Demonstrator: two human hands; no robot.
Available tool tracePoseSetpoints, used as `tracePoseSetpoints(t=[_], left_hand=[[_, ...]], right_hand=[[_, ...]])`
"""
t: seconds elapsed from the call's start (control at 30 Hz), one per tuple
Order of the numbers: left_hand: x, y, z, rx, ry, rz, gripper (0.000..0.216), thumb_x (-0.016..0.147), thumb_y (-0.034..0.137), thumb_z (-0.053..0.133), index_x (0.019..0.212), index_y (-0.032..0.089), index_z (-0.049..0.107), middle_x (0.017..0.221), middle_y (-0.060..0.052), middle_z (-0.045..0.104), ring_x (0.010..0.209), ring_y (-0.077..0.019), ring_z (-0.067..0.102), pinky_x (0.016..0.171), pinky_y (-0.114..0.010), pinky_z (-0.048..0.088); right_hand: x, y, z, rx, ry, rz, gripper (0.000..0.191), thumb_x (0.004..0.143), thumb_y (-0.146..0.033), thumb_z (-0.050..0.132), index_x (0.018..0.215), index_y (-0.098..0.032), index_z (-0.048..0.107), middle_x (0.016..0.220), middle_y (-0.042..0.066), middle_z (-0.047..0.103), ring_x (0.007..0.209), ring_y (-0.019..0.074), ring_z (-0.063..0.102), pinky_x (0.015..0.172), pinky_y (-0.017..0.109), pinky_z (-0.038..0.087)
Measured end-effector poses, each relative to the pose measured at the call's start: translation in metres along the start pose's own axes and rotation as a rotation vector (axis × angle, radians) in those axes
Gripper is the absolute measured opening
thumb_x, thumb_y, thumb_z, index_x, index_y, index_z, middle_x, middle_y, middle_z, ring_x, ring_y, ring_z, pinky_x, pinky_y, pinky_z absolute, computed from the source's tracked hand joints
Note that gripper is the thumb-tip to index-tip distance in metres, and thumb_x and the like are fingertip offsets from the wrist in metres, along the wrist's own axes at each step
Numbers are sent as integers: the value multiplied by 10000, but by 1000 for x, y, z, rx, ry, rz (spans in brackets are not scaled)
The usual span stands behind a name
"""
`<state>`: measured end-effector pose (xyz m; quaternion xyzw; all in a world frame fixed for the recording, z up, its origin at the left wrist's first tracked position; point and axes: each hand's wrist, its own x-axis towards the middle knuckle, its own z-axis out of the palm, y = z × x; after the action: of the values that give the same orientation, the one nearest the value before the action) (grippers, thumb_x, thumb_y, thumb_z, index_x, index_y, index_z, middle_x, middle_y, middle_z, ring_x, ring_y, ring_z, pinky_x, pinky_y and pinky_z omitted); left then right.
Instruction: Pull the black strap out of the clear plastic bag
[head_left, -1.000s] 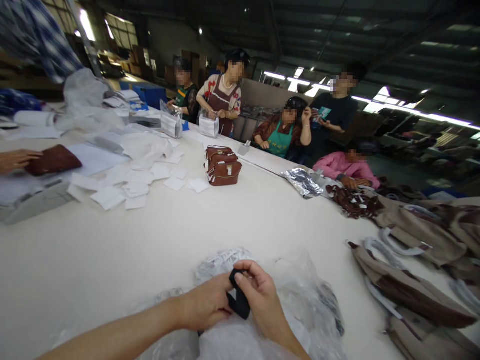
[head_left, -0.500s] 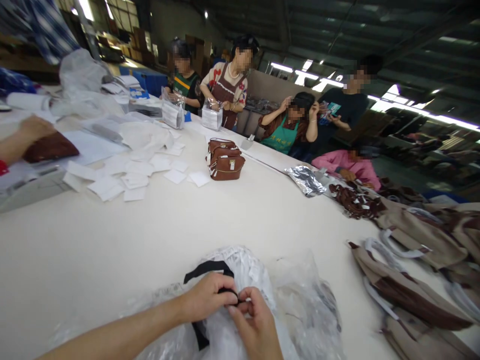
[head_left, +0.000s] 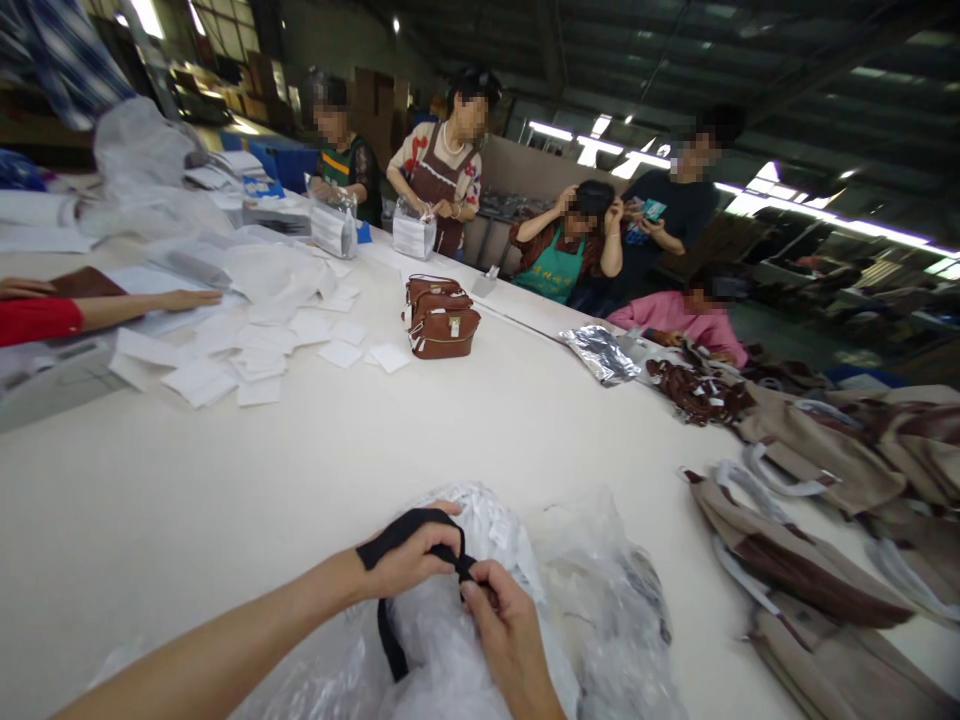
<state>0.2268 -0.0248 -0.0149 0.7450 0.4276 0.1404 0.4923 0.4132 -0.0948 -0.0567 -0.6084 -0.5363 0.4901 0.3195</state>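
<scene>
Both hands, left (head_left: 409, 562) and right (head_left: 504, 632), pinch 1 black strap (head_left: 390, 535) between them; it looks light, limp; best gripped near its ends.

Near the front edge, the left hand (head_left: 409, 560) and right hand (head_left: 506, 630) pinch a thin black fabric strap (head_left: 405, 530) over a crinkled clear plastic bag (head_left: 600, 620). Farther away on the white table (head_left: 300, 470) stand small brown leather handbags (head_left: 442, 320).

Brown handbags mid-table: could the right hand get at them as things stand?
Probably not without letting go: the right hand and left hand both pinch the black strap. The bare table lies between it and the brown handbags.
</scene>
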Motion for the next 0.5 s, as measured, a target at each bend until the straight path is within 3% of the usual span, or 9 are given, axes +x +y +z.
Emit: tracePoseSetpoints(t=[0.1,0.17,0.2,0.27,0.37,0.5], left_hand=[[-4,19,-12,432,71,-136,338,793,24,500,1053,165,661,1397,-149,504,1252,-282,511,1074,-422,401],[-11,39,-17,635,135,-155,381,810,3,427,1100,140,632,1254,-172,584,1143,-292,572,987,-442,463],[-15,50,-17,660,137,-140,344,841,31,403,1065,141,641,1154,-158,626,1075,-283,603,937,-424,491],[-24,69,-11,611,0,-137,292,905,130,383,937,148,673,980,-135,680,936,-266,655,837,-376,528],[-32,82,6,519,-198,-212,323,904,154,373,899,146,695,934,-156,712,912,-305,679,821,-406,526],[-26,65,30,373,-71,-228,325,888,190,368,975,152,679,1036,-168,696,999,-347,653,865,-460,487]], right_hand=[[-1,5,6,63,47,95,330,793,-535,476,795,-209,531,592,-39,491,533,135,410,528,270,309],[-1,6,9,76,99,121,364,778,-565,482,809,-207,536,590,-37,498,533,137,412,518,270,304],[-1,6,10,85,118,128,375,768,-574,487,807,-205,539,586,-36,501,531,138,415,513,270,303],[1,4,11,103,136,133,378,755,-575,495,791,-202,543,579,-32,513,530,143,431,507,272,308],[4,2,11,123,161,128,337,753,-539,511,768,-203,541,563,-34,524,540,152,475,531,275,350],[5,2,12,162,178,104,276,750,-479,535,739,-204,544,569,-38,523,556,154,500,555,277,397]])
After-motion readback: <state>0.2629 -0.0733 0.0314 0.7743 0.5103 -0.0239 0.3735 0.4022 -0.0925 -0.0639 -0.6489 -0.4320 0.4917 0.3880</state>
